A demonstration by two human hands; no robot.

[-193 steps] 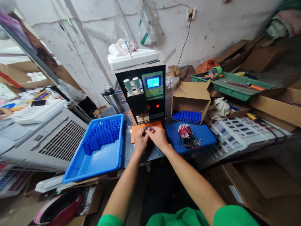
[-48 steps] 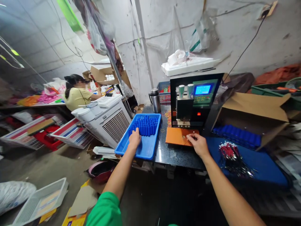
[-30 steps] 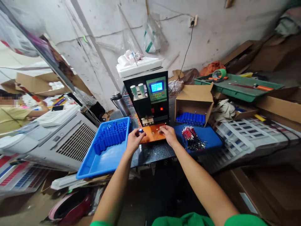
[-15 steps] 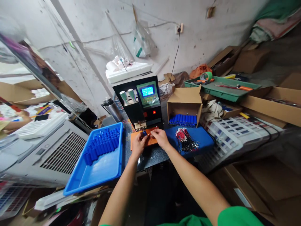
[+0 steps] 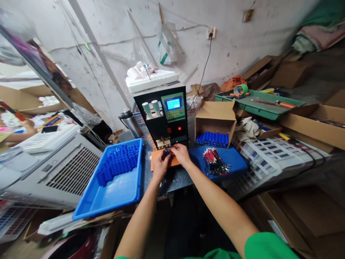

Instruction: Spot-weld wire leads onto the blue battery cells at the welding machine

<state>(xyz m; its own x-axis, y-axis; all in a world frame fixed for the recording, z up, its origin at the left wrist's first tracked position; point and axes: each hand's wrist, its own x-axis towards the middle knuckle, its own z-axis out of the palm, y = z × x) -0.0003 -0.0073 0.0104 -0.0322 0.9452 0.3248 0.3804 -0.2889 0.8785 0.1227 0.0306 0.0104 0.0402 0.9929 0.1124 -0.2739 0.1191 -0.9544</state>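
My left hand [image 5: 161, 166] is closed around a blue cylindrical battery [image 5: 167, 151], held just under the electrode tips of a black spot welder [image 5: 174, 120] with a lit blue screen. At the battery's top, the fingertips of my right hand [image 5: 181, 154] are pinched on a thin wire lead, mostly hidden by the fingers. Both hands are over an orange board [image 5: 175, 162] in front of the machine. On a blue pad to the right lies a bundle of red and black wire leads [image 5: 215, 161].
A blue tray [image 5: 107, 208] with rows of blue batteries stands left. Behind the wires, an open cardboard box [image 5: 215, 110] holds more batteries. A steel flask [image 5: 132, 122] is beside the machine. A green tool tray [image 5: 269, 105] sits back right. Another person's arm [image 5: 18, 136] shows far left.
My right hand has moved left and slightly up, bringing its fingertips to the battery. The battery is nearer the welder's tips. The whole view has shifted slightly.
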